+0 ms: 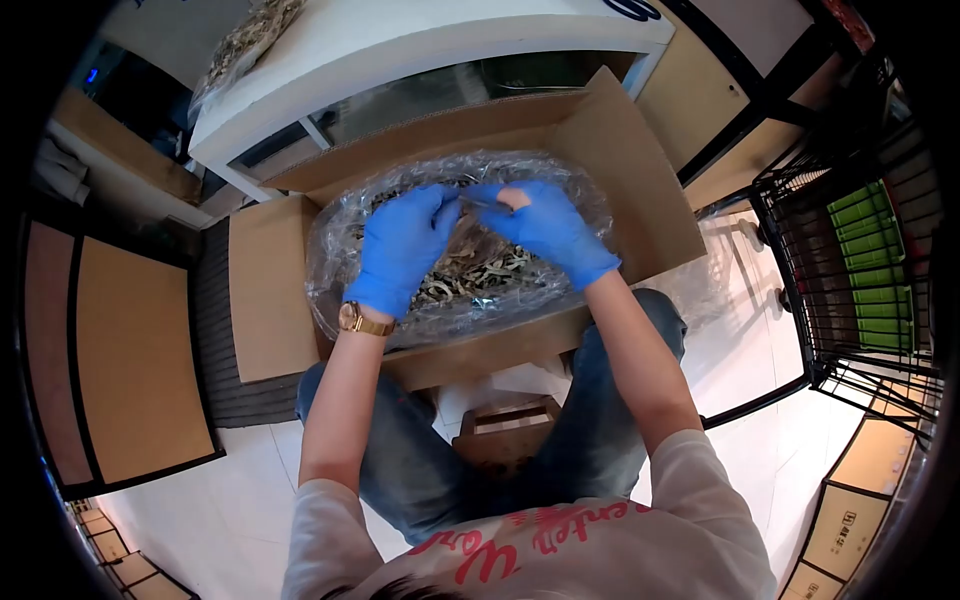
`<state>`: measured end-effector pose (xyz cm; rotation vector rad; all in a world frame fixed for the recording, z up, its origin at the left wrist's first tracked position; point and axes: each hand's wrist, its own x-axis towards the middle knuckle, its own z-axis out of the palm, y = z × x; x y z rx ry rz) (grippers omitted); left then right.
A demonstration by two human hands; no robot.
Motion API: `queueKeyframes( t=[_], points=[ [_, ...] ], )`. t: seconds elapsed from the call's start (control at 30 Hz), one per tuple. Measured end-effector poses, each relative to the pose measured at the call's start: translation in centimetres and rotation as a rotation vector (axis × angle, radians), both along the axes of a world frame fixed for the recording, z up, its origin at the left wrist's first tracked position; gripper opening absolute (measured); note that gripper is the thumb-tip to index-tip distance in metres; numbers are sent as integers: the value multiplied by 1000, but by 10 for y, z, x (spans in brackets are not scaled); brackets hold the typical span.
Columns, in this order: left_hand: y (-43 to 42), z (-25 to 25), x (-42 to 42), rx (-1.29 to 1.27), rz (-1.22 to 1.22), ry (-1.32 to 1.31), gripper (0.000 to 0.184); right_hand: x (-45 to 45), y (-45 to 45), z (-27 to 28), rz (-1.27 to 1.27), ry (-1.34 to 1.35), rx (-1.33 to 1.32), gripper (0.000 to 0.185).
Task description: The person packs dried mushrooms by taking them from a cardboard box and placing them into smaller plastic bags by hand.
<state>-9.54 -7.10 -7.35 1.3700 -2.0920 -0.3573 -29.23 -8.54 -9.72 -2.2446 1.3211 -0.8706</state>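
Observation:
Both my hands wear blue gloves and meet above an open cardboard box. Inside it a clear plastic bag lies opened out, full of dried, curled brown and pale strips whose kind I cannot make out. My left hand is over the left part of the bag, fingers curled in a pinch. Close beside it, my right hand points inward with its fingers closed; bare skin shows at its thumb. Whatever the fingertips pinch is too small to name. A gold watch circles my left wrist.
Behind the box stands a white counter with another bag of dried pieces on it. A black wire cart with green baskets is on the right. Wooden panels stand left. A small wooden stool is between my legs.

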Motion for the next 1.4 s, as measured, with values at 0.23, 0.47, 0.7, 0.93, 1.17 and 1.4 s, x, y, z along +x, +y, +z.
queueKeyframes(
  t=[0.23,0.47,0.7,0.93,1.17,1.4],
  points=[
    [-3,-22,9,197,47,-247,17,5,14,21,-8,270,8,29],
    [-15,12,60,-88,52,926,27,-28,-6,8,-249,39,48,24],
    [-12,-6,58,-124,100,42,61,-42,-6,21,-223,111,172,23],
    [0,-33,11,-150,-138,-243,55,-29,4,23,-64,245,124,27],
    [25,3,-4,-208,-221,-477,37,-6,7,-30,-131,87,-431,18],
    [57,36,-28,114,-170,-387,32,18,2,-48,-4,145,-389,19]
  ],
)
